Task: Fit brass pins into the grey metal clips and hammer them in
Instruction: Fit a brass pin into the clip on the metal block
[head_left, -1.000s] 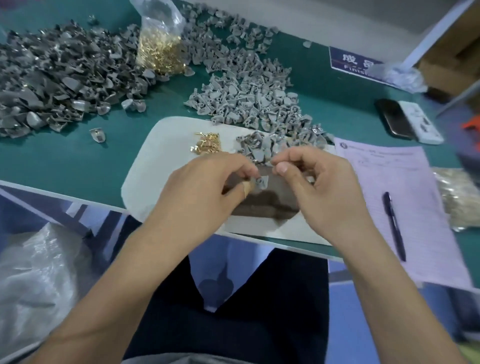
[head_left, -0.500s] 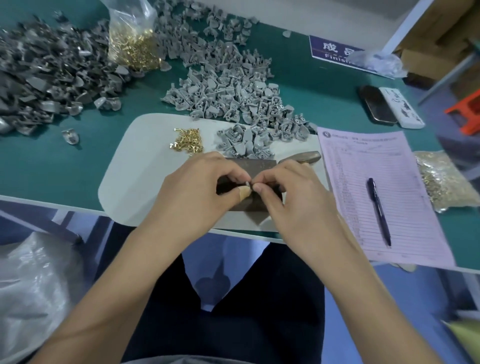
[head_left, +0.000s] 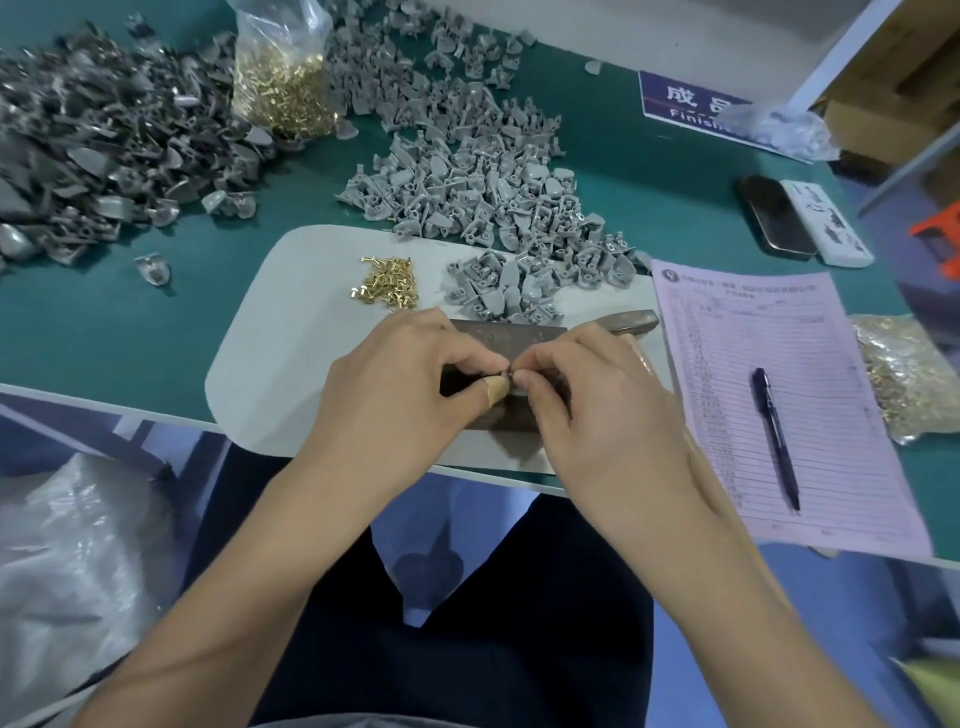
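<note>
Over the dark steel anvil block (head_left: 511, 338) both hands meet, the left hand (head_left: 410, 387) and right hand (head_left: 597, 410) pinching one small grey metal clip (head_left: 511, 375) between fingertips. It looks light, rigid and fiddly — best held by its edges. Just behind the block lie loose brass pins (head_left: 387, 283) and pale grey clips (head_left: 504, 293); the hammer's steel head (head_left: 628, 322) rests at the block's right.

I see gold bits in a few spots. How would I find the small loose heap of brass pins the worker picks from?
Start at the pale mat on the green table, just beyond both hands. The loose brass pins lie on its far part, left of a small heap of grey clips. Unlike the other gold pins, these are unbagged.
</note>
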